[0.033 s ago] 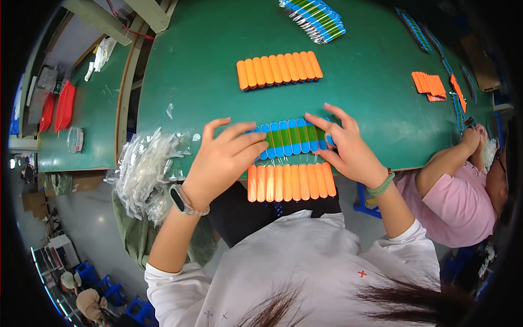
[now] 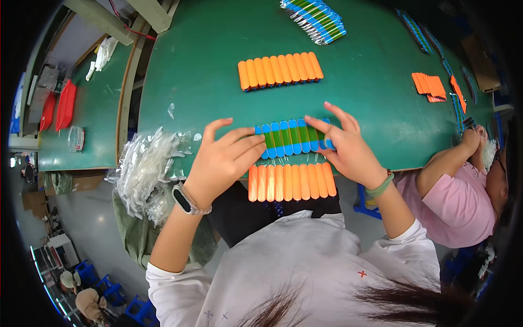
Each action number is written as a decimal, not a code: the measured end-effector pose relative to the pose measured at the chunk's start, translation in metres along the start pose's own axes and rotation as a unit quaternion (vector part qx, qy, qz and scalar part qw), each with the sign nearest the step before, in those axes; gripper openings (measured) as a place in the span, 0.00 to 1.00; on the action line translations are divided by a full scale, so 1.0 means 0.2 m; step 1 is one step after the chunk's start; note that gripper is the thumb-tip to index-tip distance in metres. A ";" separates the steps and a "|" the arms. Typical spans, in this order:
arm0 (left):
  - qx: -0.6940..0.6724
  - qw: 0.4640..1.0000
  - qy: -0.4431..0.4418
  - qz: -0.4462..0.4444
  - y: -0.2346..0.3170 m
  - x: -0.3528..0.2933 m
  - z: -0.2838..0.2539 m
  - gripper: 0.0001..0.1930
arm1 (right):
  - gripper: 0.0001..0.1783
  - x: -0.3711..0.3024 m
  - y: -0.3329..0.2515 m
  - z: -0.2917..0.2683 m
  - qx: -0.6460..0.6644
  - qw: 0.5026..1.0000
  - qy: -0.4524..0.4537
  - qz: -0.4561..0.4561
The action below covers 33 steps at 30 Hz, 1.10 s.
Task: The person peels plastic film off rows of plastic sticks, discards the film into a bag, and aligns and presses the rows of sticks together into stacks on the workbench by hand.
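Observation:
A row of round-ended blue strips with green middles (image 2: pixel 294 136) lies in front of me at the table's near edge. Thin clear strands link it to a row of orange round-ended strips (image 2: pixel 291 182) just below, which hangs past that edge. My left hand (image 2: pixel 226 155) rests its outstretched fingers on the left end of the blue row; its thumb is hidden. On the right end lies the index finger of my right hand (image 2: pixel 351 147), the thumb apart from it near the lower edge and other fingers raised. A blue piece shows beside the right index finger.
Farther back on the green table (image 2: pixel 201 60) lie another orange row (image 2: pixel 280 71) and a blue-green stack (image 2: pixel 316 20). Clear plastic sleeves (image 2: pixel 144 169) are heaped at left. More orange strips (image 2: pixel 430 86) lie at right, near a person in pink (image 2: pixel 452 196). Red trays (image 2: pixel 66 106) stand far left.
The fingers of my left hand have shifted slightly, and its wrist has turned a little. My right hand looks almost unmoved.

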<state>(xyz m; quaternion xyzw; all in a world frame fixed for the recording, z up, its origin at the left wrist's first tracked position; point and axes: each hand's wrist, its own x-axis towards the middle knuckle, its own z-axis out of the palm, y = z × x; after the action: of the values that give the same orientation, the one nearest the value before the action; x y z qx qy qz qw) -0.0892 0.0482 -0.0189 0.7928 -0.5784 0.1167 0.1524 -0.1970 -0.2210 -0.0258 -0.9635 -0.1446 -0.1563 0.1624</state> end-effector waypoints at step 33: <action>-0.384 0.864 0.142 -0.295 0.34 -0.20 -0.10 0.30 | 0.20 -0.22 -0.30 -0.22 0.362 0.907 0.035 0.215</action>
<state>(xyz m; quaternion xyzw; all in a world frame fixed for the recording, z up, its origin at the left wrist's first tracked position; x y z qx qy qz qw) -0.1655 0.0715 -0.0077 0.7802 -0.2893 -0.0537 0.5519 -0.2688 -0.1918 0.0135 -0.8403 0.0248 -0.0880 0.5343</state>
